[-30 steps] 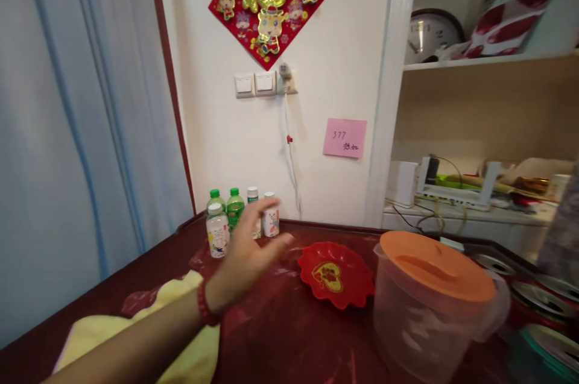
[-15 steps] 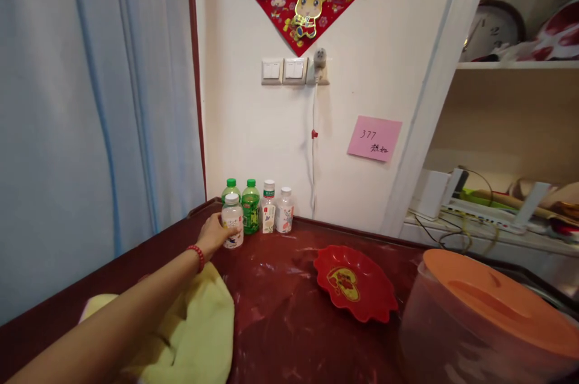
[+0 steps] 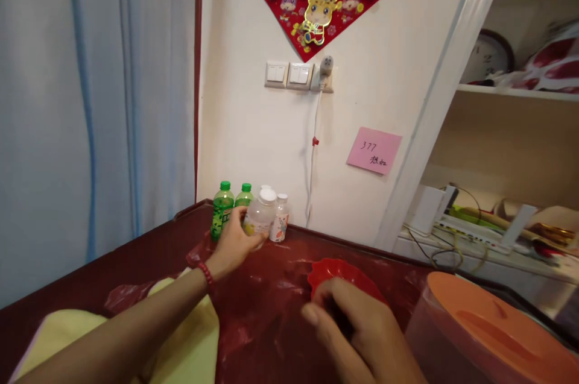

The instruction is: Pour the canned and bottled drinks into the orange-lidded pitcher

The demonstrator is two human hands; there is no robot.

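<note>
Gripping the bottle (image 3: 261, 216) now, the left hand (image 3: 233, 240) has its fingers wrapped round the clear body, white cap on top, and the bottle leans over to the right. Its base is hidden behind the hand, so there's no telling whether it sits on the table (image 3: 271, 317) or hangs just above it. It's at the far left corner of that dark red table, close to the wall (image 3: 253, 125), right in front of the row there: two green bottles (image 3: 222, 210) just to its left, a small bottle (image 3: 281, 225) with an orange label just to its right, another white cap peeking out behind. A red bracelet (image 3: 207, 273) sits on the left wrist, and the forearm crosses above a yellow cloth (image 3: 190, 351).

Over to the right hand (image 3: 362, 336): low and near, fingers bent, lying over the near part of the red plate (image 3: 337, 269). Whether it actually grips the plate I cannot tell. Just right of it stands a tub (image 3: 491, 324) with an orange lid. A pink note (image 3: 374, 150) is stuck on the wall, and a pale curtain (image 3: 90, 100) hangs at left
</note>
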